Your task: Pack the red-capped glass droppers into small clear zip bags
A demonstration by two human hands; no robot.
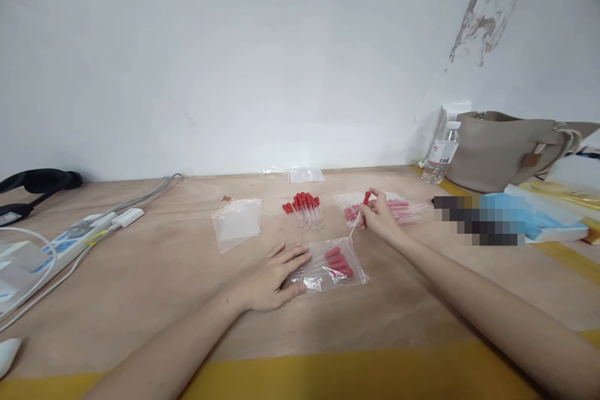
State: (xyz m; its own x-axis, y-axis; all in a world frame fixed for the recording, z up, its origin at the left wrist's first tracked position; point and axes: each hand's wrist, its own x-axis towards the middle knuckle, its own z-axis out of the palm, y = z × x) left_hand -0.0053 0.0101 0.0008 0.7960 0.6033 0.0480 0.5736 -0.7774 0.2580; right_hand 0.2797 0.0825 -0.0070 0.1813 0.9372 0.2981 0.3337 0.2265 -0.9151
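Red-bulbed clear droppers (363, 209) are the work in hand: one is pinched between thumb and fingertips of the right hand (379, 217), raised just above the wooden counter (164, 275), red bulb up and thin tube slanting down to the left. It hangs over the gap between a clear plastic bag with loose droppers (403, 209) behind it and a small clear zip bag holding several red-bulbed droppers (335, 265) in front. The left hand (274, 275) lies flat with fingers spread, its fingertips pressing the left edge of that zip bag to the counter; it grips nothing.

Judging by its looks, the dropper is very light, with a soft, squeezable bulb and a thin, stiff tube that could snap or bend if levered; whether the tube is glass or plastic cannot be told. The safest hold seems to be at the bulb or just under it, where the fingers already sit. The zip bag is thin, limp and probably slippery, so it likely needs pinning or holding at its mouth.

A loose row of red-bulbed droppers (304, 207) lies farther back, an empty clear bag (237, 223) to its left. A white power strip with cables (70, 237) sits at far left, a plastic water bottle (440, 153) and a beige handbag (506, 147) at far right.
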